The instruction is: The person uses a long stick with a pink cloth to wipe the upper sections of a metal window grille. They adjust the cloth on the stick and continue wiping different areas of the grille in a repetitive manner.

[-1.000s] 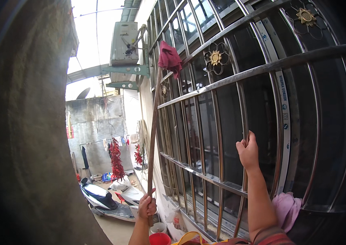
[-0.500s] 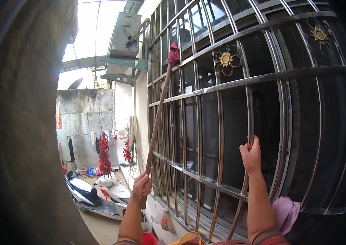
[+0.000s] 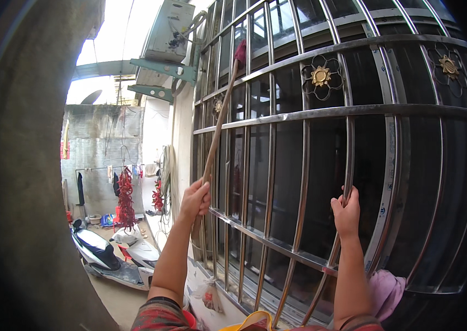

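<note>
My left hand [image 3: 196, 199] grips a long wooden pole [image 3: 217, 124] that leans up along the steel window grille [image 3: 310, 113]. A red cloth head [image 3: 240, 53] at the pole's top end rests against the upper bars. My right hand [image 3: 346, 212] is wrapped around a vertical bar of the grille, just above its lower crossbar. Dark window glass lies behind the bars.
A pink cloth [image 3: 385, 292] hangs on the grille's lower right. A grey concrete pillar [image 3: 18, 165] fills the left. Below are a parked scooter [image 3: 106, 256], hanging red strings [image 3: 125, 198] and a plastic bag [image 3: 210, 295]. An air-conditioner unit [image 3: 170, 27] sits on a bracket above.
My left hand has risen along the pole and the pole's red cloth head has shifted right along the upper bars. My right hand keeps its hold on the bar.
</note>
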### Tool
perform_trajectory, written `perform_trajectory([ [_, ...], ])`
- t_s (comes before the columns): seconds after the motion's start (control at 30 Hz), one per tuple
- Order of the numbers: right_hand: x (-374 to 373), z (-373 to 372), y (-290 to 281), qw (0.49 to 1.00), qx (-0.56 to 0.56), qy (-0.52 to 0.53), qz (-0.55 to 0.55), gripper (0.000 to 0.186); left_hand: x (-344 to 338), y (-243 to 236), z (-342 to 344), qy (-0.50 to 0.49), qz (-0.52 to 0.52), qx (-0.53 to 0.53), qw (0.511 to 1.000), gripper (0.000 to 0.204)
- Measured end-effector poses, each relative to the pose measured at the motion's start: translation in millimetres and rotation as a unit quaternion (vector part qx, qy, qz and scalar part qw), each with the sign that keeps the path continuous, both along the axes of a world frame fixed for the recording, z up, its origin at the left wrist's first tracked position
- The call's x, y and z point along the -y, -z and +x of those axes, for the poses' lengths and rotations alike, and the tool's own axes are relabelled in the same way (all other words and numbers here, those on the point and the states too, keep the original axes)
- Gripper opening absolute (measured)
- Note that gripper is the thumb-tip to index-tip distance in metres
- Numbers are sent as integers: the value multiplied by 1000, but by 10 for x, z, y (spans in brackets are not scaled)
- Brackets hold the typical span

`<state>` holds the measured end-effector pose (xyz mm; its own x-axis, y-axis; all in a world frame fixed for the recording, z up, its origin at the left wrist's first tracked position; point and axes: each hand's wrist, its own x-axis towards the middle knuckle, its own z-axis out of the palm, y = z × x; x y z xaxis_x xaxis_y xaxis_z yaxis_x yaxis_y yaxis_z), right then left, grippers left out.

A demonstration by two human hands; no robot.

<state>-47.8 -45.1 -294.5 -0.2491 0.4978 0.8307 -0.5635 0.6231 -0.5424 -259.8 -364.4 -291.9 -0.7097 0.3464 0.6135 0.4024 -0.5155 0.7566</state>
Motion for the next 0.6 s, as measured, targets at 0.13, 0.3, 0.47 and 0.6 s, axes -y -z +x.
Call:
perform_trajectory([
  [0.13,33,-3,0,1000,-5,13,1,38,-68,-524,-46,-64,-25,-23,997,10],
  [0.3,66,-26,-4,999,-2,38,-5,39,-233,-1200,-183,-144,-60,-105,982,13],
  [0.47,67,-59,-4,999,-7,44,-16,39,-576,-1906,-479,-242,-69,-147,956,17],
  [0.6,74,-78,10,998,-13,65,-4,39,-881,-2584,-747,-327,-88,-188,922,23],
])
